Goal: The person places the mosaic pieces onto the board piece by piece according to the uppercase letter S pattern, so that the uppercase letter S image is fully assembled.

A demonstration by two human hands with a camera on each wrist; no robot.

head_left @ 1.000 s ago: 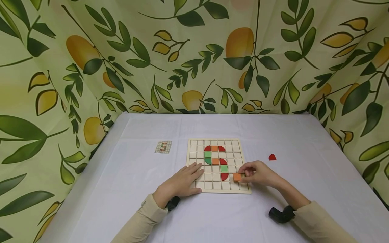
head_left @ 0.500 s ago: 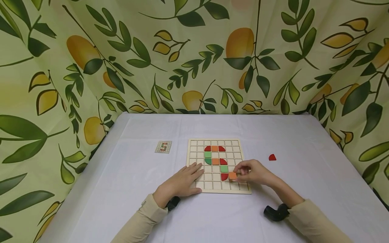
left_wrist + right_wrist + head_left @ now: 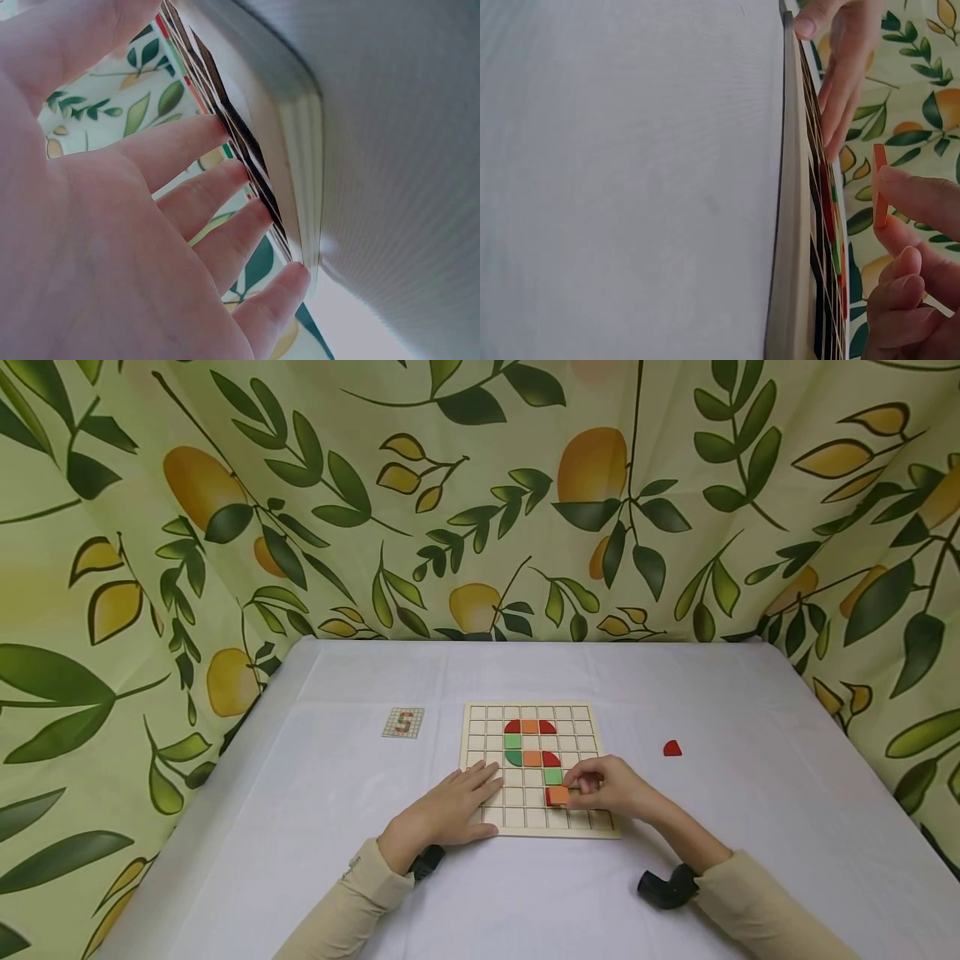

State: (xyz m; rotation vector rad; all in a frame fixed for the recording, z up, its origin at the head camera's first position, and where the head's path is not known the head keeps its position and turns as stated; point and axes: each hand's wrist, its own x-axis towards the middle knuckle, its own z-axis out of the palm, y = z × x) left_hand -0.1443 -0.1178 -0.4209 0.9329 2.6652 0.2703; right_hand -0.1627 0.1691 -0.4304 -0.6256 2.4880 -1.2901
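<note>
A wooden grid board [image 3: 517, 819] holds red, orange and green tiles set in an S-like curve. My right hand [image 3: 611, 789] pinches an orange square tile [image 3: 559, 796] between thumb and finger. In the head view that tile overlaps a red quarter-round tile [image 3: 548, 797], hiding most of it; the right wrist view shows the orange tile [image 3: 880, 184] raised off the board. Just behind it lies a light green square tile [image 3: 552, 777]. My left hand [image 3: 450, 806] rests with straight fingers on the board's left side, its fingertips [image 3: 298, 271] at the grid.
A small card [image 3: 403, 723] printed with a coloured S on a grid lies left of the board. One loose red quarter-round tile [image 3: 672, 748] is on the white cloth to the right. A leaf-patterned curtain [image 3: 480, 527] stands behind the table.
My right hand has carried the orange square tile leftward over the board, from beside the lower red quarter-round tile to over it. The left hand has stayed in place.
</note>
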